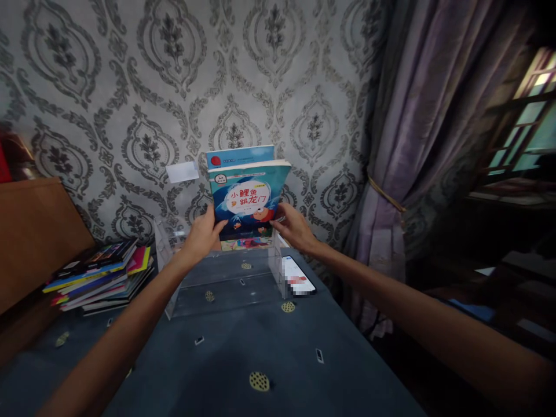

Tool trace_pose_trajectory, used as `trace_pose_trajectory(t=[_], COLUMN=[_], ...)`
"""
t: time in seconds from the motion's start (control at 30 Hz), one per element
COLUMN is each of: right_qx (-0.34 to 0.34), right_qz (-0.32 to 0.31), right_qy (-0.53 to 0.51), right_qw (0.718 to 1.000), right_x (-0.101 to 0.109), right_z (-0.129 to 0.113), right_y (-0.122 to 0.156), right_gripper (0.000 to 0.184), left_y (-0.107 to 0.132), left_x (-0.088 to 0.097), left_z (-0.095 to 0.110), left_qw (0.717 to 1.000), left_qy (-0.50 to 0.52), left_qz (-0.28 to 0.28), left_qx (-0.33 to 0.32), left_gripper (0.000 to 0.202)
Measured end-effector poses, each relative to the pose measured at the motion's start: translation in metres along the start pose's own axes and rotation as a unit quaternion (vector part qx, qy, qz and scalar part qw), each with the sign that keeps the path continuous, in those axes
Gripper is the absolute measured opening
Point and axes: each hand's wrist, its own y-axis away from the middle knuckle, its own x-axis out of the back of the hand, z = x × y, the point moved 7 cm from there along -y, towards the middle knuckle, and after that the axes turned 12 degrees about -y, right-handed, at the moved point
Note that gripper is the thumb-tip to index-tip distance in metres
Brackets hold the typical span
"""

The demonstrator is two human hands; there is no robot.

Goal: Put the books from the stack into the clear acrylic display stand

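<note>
A left hand [203, 233] and a right hand [295, 227] hold a teal Chinese-titled picture book [248, 197] by its sides, thumbs on the cover, tilted slightly at the rear of a clear acrylic rack [277, 265] on a cloth-covered bench [217, 376]. A blue book [241, 155] shows behind; whether the hands grip it too cannot be told. The nearly invisible rack walls could catch a corner, and a loosened thumb could let the covers slide apart.

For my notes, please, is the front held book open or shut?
Shut: the front book shows its cover, with no inside pages spread.
</note>
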Motion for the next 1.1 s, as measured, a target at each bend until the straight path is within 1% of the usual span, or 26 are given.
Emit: trace_pose_trajectory(t=[0.1, 0.23, 0.43, 0.53, 0.63, 0.83, 0.93, 1.1], right_qx=[-0.017, -0.044, -0.072, -0.077, -0.076, -0.068, -0.075, -0.086], right_qz=[0.011, 0.031, 0.03, 0.032, 0.03, 0.017, 0.007, 0.001], right_qy=[0.003, 0.011, 0.036, 0.059, 0.081, 0.101, 0.1, 0.098], right_qw=[1.0, 0.998, 0.996, 0.995, 0.993, 0.992, 0.992, 0.991], right_x=[0.004, 0.008, 0.007, 0.005, 0.003, 0.001, 0.001, 0.0], right_z=[0.004, 0.006, 0.003, 0.003, 0.002, 0.0, 0.003, 0.008], right_y=[-0.001, -0.005, -0.009, -0.007, -0.005, -0.006, -0.007, -0.005], right_gripper=[0.023, 0.026, 0.029, 0.03, 0.03, 0.03, 0.033, 0.035], left_y=[0.001, 0.003, 0.005, 0.007, 0.008, 0.008, 0.007, 0.006], left_x=[-0.001, 0.001, 0.001, -0.004, -0.006, -0.002, 0.0, 0.0], left_z=[0.002, 0.004, -0.005, -0.006, 0.001, 0.017, 0.019, 0.018], left_qw=[0.998, 0.995, 0.99, 0.982, 0.975, 0.972, 0.968, 0.965], left_qy=[-0.061, -0.099, -0.128, -0.149, -0.159, -0.163, -0.167, -0.172], left_qz=[-0.02, -0.023, -0.05, -0.096, -0.131, -0.141, -0.154, -0.168], left_qx=[0.01, 0.01, 0.042, 0.07, 0.086, 0.098, 0.103, 0.102], left_gripper=[0.027, 0.021, 0.023, 0.029, 0.028, 0.025, 0.023, 0.025])
